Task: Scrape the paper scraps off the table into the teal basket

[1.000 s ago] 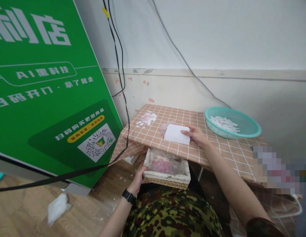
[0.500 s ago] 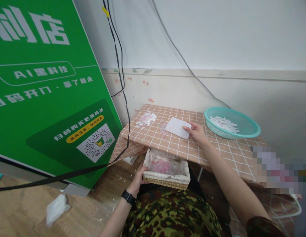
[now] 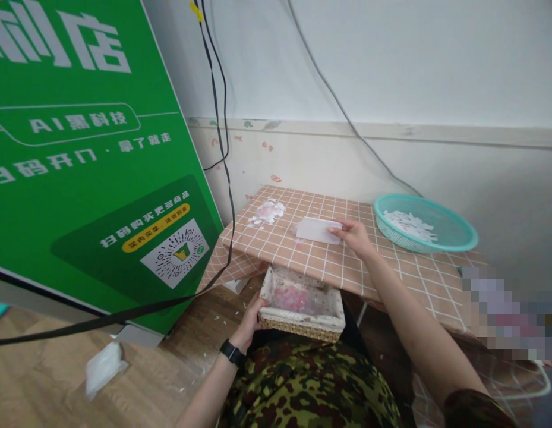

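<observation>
My left hand [image 3: 252, 321] grips the left side of a wicker basket [image 3: 297, 326] with a pale cloth lining, held just below the table's front edge. Pink and white bits [image 3: 291, 299] lie inside it. Over the checked tablecloth, my right hand [image 3: 352, 235] pinches the right end of a flat white rectangular scraper-like card [image 3: 318, 230], thumb on top. The card is tilted, its lower edge at the cloth, with a little pink-white residue beside its left end. Further left on the table lies a patch of white and pink scraps [image 3: 267, 212].
A turquoise mesh basket [image 3: 425, 223] of white strips stands at the table's right back. On the left rises a green sign panel [image 3: 92, 148], with a black strap [image 3: 169, 306] hanging across it. A white plastic bag [image 3: 105, 367] and scattered bits lie on the floor.
The white card in my right hand has tipped more upright and shifted slightly left over the cloth. My left hand still holds the wicker basket in nearly the same place.
</observation>
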The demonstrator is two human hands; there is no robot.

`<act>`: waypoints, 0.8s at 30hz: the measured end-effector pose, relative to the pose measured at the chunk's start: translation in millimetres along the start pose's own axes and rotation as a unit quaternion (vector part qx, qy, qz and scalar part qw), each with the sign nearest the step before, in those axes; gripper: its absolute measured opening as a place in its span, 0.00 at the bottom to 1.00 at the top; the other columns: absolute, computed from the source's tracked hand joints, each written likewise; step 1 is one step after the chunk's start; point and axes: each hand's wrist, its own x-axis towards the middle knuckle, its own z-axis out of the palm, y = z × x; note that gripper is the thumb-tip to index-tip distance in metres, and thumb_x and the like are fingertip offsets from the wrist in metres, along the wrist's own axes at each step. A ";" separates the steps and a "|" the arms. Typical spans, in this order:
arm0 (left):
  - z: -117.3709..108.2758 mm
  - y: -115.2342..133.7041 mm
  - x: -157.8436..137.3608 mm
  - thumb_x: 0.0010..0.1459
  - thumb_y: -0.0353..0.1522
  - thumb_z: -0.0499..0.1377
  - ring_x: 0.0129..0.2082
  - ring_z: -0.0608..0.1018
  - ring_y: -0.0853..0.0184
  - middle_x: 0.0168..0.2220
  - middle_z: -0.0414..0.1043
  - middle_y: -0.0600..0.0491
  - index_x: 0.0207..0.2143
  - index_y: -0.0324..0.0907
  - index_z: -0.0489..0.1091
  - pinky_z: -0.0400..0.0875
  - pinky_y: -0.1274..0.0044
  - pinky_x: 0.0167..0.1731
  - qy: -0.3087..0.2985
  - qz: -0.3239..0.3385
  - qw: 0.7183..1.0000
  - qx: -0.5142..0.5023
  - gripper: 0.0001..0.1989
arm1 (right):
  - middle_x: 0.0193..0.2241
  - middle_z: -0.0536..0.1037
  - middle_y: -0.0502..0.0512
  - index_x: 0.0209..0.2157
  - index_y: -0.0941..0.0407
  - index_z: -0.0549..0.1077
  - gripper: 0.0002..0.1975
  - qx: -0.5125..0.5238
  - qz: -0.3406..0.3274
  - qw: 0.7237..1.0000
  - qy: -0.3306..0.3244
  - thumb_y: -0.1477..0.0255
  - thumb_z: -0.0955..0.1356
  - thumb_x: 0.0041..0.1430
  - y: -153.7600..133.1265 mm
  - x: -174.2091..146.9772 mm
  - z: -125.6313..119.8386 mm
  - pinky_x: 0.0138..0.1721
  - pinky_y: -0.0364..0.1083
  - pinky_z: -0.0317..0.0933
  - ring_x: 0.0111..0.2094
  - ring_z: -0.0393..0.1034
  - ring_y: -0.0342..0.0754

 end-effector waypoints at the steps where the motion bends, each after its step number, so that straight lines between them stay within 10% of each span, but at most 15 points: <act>1: -0.1 -0.2 0.2 0.46 0.42 0.58 0.28 0.72 0.65 0.27 0.70 0.54 0.45 0.42 0.67 0.69 0.74 0.27 -0.001 0.005 1.000 -0.002 0.24 | 0.28 0.77 0.55 0.37 0.58 0.77 0.23 0.008 0.004 1.000 0.015 0.58 0.73 0.40 1.8 -1.0 -4.1 0.25 0.46 0.63 0.26 0.70 0.49; 24: 0.1 0.6 -0.5 0.45 0.43 0.60 0.28 0.72 0.64 0.27 0.70 0.54 0.44 0.42 0.67 0.69 0.73 0.27 -0.009 0.019 1.000 -0.005 0.24 | 0.27 0.77 0.56 0.39 0.59 0.75 0.25 0.026 0.045 0.998 0.043 0.59 0.73 0.39 0.9 -8.9 -8.2 0.22 0.45 0.62 0.24 0.69 0.49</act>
